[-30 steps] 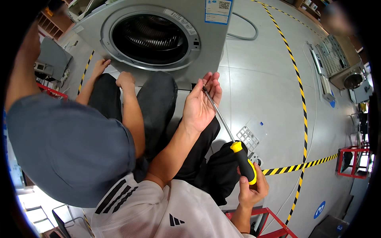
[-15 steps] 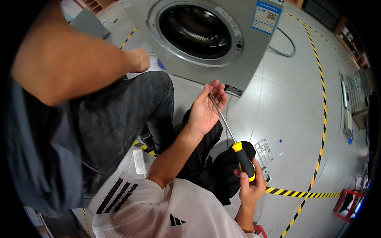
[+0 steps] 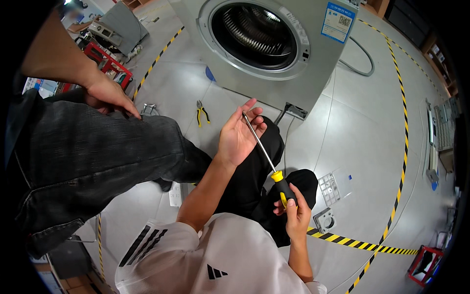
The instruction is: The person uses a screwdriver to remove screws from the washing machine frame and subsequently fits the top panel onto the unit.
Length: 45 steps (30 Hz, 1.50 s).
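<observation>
My right hand (image 3: 296,210) is closed round the black and yellow handle of a screwdriver (image 3: 284,190). Its long metal shaft slants up and left to my left hand (image 3: 239,134). That hand is palm up with the fingers apart, and the shaft's tip lies by the thumb and forefinger; whether they touch it is hard to tell. Beyond my hands stands a grey front-loading washing machine (image 3: 313,68), its round opening showing the drum. At its lower right corner is a small open recess (image 3: 295,110).
At my left another person's leg (image 3: 107,142) bends close by, a hand (image 3: 110,93) resting on it. Pliers (image 3: 201,113) lie on the floor before the machine. To the right are a clear compartment box (image 3: 329,189), a square metal part (image 3: 324,220) and striped floor tape (image 3: 404,147).
The screwdriver and both my hands have shifted left and slightly up. The other person's arm and leg have drawn left, uncovering the pliers. My view has shifted a little.
</observation>
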Tool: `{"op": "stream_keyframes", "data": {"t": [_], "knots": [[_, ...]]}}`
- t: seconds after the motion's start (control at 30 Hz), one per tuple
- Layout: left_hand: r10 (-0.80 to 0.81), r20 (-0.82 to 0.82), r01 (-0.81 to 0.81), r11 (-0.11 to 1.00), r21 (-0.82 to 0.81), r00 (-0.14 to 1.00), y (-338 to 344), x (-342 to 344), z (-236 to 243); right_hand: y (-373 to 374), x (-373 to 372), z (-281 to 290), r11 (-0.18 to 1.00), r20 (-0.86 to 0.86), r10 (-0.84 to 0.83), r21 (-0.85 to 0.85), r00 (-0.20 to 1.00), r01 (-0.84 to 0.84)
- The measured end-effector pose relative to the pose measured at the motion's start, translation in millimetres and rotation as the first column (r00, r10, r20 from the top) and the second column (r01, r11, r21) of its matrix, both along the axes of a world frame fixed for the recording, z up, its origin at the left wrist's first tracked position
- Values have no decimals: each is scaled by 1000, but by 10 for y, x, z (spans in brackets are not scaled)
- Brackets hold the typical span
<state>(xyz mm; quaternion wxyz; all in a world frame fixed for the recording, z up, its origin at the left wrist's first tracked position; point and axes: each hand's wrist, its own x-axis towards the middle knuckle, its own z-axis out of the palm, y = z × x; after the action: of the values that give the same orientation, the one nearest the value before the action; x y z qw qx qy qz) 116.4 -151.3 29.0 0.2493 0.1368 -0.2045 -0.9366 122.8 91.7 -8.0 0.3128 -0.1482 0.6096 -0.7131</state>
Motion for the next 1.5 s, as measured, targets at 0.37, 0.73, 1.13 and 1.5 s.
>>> {"op": "stream_keyframes", "data": {"t": [0.37,0.73,1.13,1.5], "knots": [[-5,64,9,998,-60,998,-206,209,-287,-59,114,-143,999,-66,32,27,997,-31],[51,260,33,951,-307,964,-442,643,-323,-148,160,-174,998,-326,19,62,945,1],[331,169,-217,851,-478,928,-717,1187,375,-604,217,-68,946,-222,237,-171,946,-277],[205,161,-111,882,-458,965,-1540,581,495,-1338,206,1,990,-219,45,-123,975,-73]]}}
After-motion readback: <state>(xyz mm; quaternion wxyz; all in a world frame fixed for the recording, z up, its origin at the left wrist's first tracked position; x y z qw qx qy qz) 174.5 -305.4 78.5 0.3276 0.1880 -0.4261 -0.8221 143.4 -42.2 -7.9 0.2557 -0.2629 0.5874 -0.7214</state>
